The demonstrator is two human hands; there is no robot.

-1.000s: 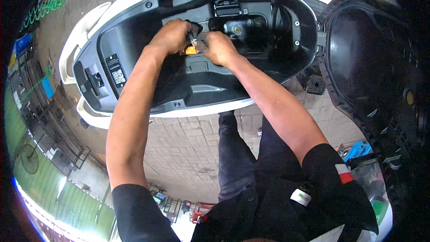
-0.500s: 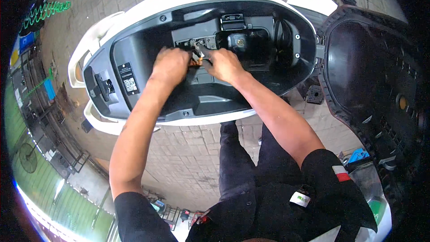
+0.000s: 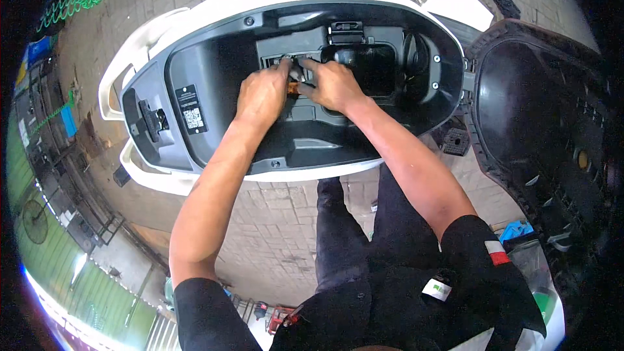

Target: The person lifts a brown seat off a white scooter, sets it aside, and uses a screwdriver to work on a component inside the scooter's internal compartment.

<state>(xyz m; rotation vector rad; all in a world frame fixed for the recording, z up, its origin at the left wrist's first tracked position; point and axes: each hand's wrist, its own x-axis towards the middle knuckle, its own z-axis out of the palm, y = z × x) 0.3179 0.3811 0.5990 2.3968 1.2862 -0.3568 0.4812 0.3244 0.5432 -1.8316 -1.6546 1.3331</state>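
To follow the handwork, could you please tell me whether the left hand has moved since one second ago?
Yes: the left hand has shifted toward the compartment's near rim, judged against the fixed black label: earlier beyond it, now about level.

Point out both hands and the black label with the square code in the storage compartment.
Left hand [image 3: 261,95]: head view, on the back of the hand.
Right hand [image 3: 338,86]: head view, on the back of the hand.
Black label [image 3: 190,108]: head view, around its middle.

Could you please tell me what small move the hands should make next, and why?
Perhaps ease the right hand back slightly for a clearer view: it and the left hand crowd one spot inside the long, black plastic storage compartment, partly hiding the small orange piece between them.
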